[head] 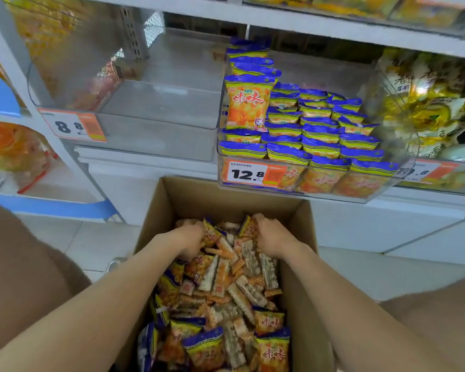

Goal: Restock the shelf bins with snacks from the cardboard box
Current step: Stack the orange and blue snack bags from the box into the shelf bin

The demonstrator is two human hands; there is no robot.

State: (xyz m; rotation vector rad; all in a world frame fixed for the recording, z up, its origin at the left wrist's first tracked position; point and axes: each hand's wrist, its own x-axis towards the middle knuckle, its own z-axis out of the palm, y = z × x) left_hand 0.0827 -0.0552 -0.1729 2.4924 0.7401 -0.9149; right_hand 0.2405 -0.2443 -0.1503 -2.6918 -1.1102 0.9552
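Both hands plunged into the far end of the cardboard box (pixel 169 200): left hand (pixel 189 241) and right hand (pixel 270 236) each curled around loose snack packets (pixel 227 285), below the stocked clear shelf bin (pixel 301 183) at far right.

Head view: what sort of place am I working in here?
Most likely a small shop's snack aisle: clear plastic shelf bins with orange-and-white price tags, rows of blue-and-yellow snack packets, and an open brown cardboard box of stock.
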